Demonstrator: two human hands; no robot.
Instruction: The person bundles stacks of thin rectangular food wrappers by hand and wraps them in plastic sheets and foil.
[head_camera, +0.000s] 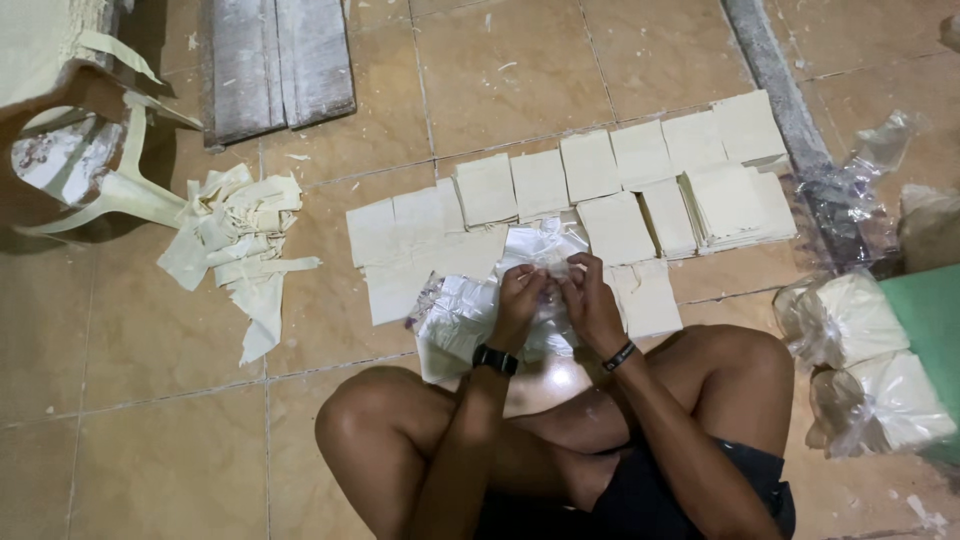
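I sit cross-legged on a tiled floor. My left hand (517, 303) and my right hand (588, 300) are together in front of my knees, both pinching the mouth of a clear plastic bag (470, 312) that lies on the floor. The bag holds a pale square stack. Rows of cream square sheet stacks (590, 166) lie on the floor just beyond my hands. A taller pile (728, 205) sits at the right end of the rows.
Bagged stacks (850, 318) (885, 400) rest at the right beside a green surface (933, 312). Crumpled plastic (845, 195) lies further back. A heap of cream offcut strips (240, 240) lies left, near a white plastic chair (75, 165). Grey boards (275, 62) lie at the top.
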